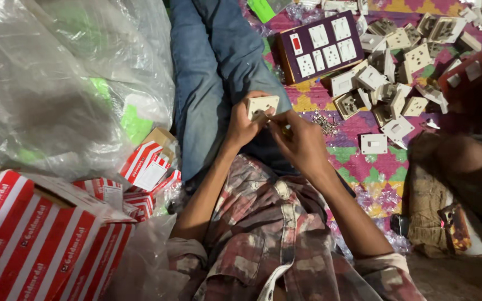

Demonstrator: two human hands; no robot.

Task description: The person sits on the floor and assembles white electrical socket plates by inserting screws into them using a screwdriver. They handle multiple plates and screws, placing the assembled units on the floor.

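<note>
Head view: looks down over a person's lap, legs in blue trousers stretched out on a patterned mat (pixel 364 161).
Left hand (pixel 244 125): its grip is clamped on a cream socket plate (pixel 262 105), held up by its lower edge above the thigh.
Right hand (pixel 299 142): fingers are pinched together just under the plate; whether they hold anything is too small to tell.
Socket plate: square, cream, with pin holes facing the camera, between both hands.
Screws (pixel 324 124): a small heap of metal pieces lies on the mat just beside the right hand.
Loose switch (pixel 374 143): a white plate lies flat on the mat, right of the hands.
Pile of plates (pixel 389 95): many cream parts are heaped further right.
Purple board (pixel 320 45): carries several white switches, beyond the knees.
Red-striped boxes (pixel 34 239): stacked at the left, beside a clear plastic bag (pixel 57 83).
</note>
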